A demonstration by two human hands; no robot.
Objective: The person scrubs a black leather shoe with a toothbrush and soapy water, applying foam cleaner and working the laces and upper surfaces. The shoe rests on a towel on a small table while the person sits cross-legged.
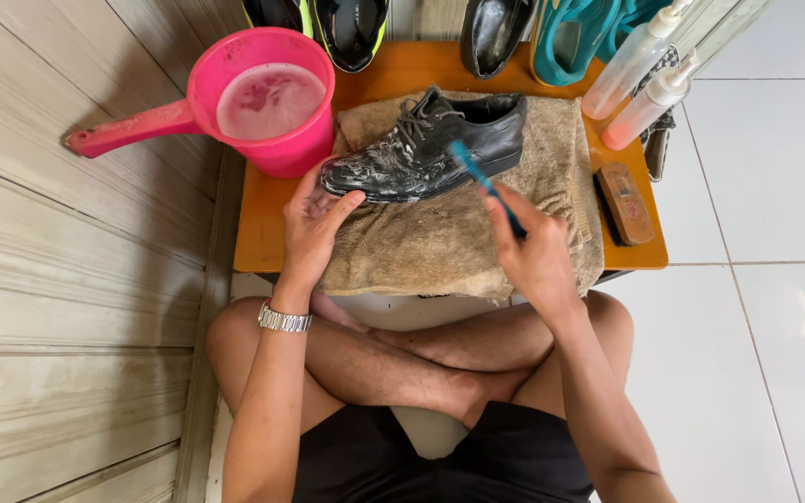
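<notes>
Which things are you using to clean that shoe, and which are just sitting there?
In use: black shoe, soapy at the toe; blue toothbrush in the right hand; left hand steadying the toe; brown towel underneath.

Lying about: pink dipper, two spray bottles, wooden brush, other shoes.

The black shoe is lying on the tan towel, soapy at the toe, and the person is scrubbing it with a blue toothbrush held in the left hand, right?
Not quite. The head view shows the blue toothbrush in the right hand, not the left. The left hand steadies the soapy toe of the black shoe, which does lie on the tan towel.
</notes>
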